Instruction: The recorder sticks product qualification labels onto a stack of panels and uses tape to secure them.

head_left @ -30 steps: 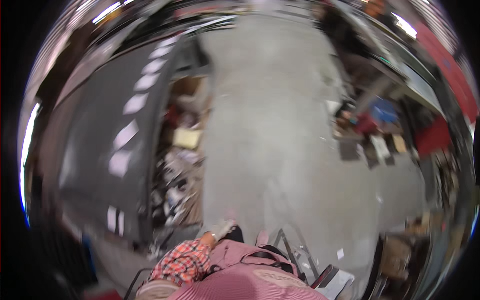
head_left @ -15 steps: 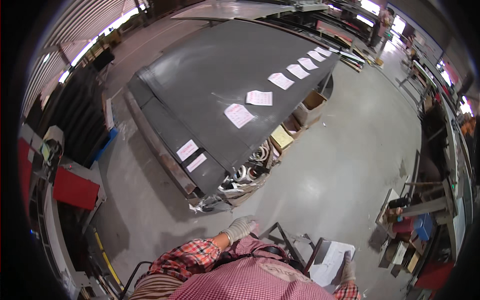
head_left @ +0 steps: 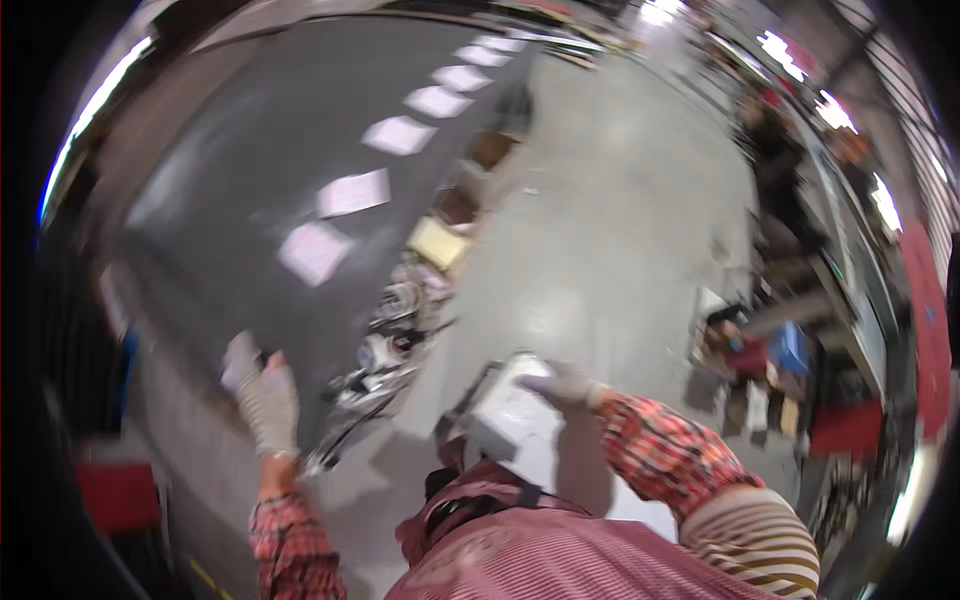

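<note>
Basically, the grey floor takes up most of the middle, w/ a big dark table along the person's L side. A pink apron fills the bottom edge. At far R sits a red box among blurry shop clutter; another red box is at lower L.

Both arms wear red-orange checked sleeves, w/ a brown-and-white striped band higher up the R arm. A white stack, pale on top & grey on its near side, is just ahead of the apron, about mid-pic. The R hand is closed on its R edge, a digit laid over the top. The L hand is out by the table's near end, thumb & fingers spread apart; can't tell if it touches the surface. Both wear light knit gloves.

Along the table's R side: a tangle of white & dark scrap, then a yellow box, then a brown carton. A blue box is over at R. Smallest: approx. 7 pale slips lined up on the table, print too blurred to read.
</note>
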Demonstrator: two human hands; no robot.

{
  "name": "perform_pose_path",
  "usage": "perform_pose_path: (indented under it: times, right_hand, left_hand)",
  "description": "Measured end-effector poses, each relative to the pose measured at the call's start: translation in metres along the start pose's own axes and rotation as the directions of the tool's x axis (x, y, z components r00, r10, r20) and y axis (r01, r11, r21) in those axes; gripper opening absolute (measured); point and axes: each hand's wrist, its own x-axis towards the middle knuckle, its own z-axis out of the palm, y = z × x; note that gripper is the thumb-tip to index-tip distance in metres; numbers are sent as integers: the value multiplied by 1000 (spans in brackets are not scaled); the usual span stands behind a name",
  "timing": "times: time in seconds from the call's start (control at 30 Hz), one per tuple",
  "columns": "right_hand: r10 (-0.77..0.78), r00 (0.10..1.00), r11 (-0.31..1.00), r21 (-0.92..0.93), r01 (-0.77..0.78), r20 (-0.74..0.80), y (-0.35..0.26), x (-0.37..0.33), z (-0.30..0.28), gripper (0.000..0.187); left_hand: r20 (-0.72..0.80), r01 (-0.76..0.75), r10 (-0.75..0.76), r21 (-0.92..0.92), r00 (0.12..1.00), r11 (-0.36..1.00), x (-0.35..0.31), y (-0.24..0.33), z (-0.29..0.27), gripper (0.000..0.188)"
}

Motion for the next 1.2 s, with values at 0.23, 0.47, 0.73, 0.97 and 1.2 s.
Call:
perform_pose_path:
  times: [0.23,0.47,0.73,0.97,1.2]
  right_hand:
    - [-161,967,913,-343,222,200,-17,16,18,81]
    - [-46,889,894,-379,240,455,-28,-9,49,87]
    - [-445,888,874,-157,460,119,-60,3,106,71]
    - [-477,858,226,970,-90,191,-138,62,219,66]
    - [-404,832,30,914,-405,381,-152,67,242,92]
  left_hand:
    - [276,-182,74,388,958,904,-15,-47,51,57]
    - [355,-137,-47,476,934,868,-21,-71,55,56]
    - [314,-123,-45,495,948,860,-9,-28,41,56]
    - [338,-116,-50,452,940,885,1,-14,27,55]
    - [325,-32,-171,535,930,844,-9,-36,40,65]
